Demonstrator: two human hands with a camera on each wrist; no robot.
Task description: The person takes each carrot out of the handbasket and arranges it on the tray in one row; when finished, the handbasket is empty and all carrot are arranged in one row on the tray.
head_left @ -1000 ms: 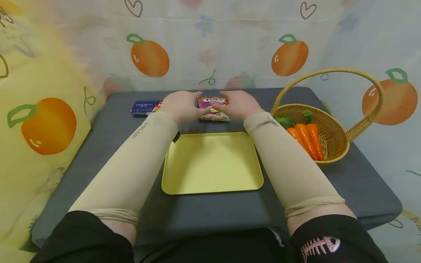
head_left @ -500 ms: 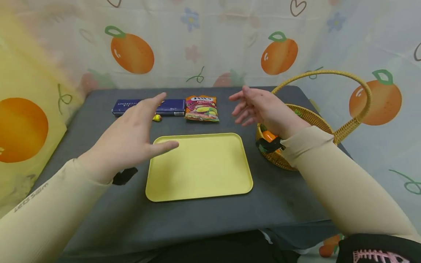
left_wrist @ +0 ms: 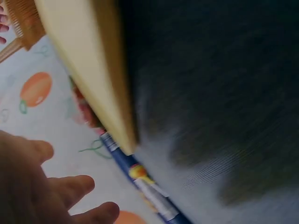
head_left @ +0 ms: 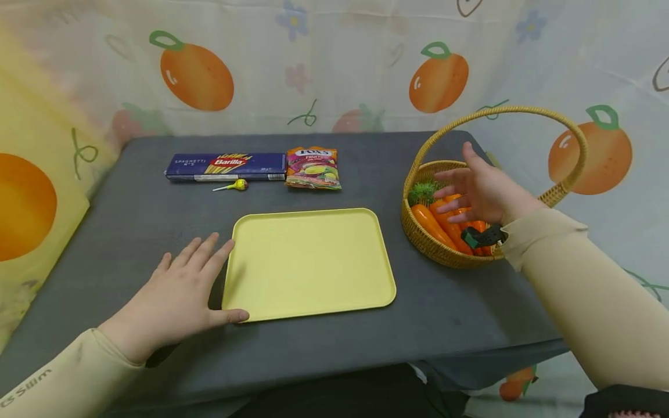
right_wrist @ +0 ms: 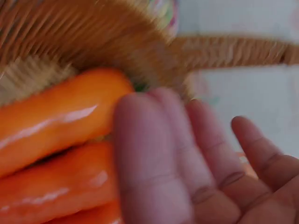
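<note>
My left hand [head_left: 180, 290], fingers spread, is at the left edge of the yellow tray [head_left: 308, 261]; its thumb tip overlaps the near left corner. In the left wrist view the tray's side [left_wrist: 110, 70] stands close by the fingers [left_wrist: 74, 186]. Over the wicker basket [head_left: 434, 249] hovers my right hand [head_left: 488, 188], its fingers extended and holding nothing. Several orange carrots [head_left: 431, 223] with green tops lie in that basket. The right wrist view shows the fingers [right_wrist: 145, 140] close beside a carrot [right_wrist: 60, 116].
A blue Barilla spaghetti box [head_left: 183, 165] lies at the back, with a yellow lollipop [head_left: 240, 184] in front of it. To its right is a Fox's candy bag [head_left: 313, 168]. The basket's tall arched handle [head_left: 496, 109] rises around the right hand.
Both hands have left the candy bag at the back and moved apart. The left came down to the tray's left side, the right went over to the basket.
</note>
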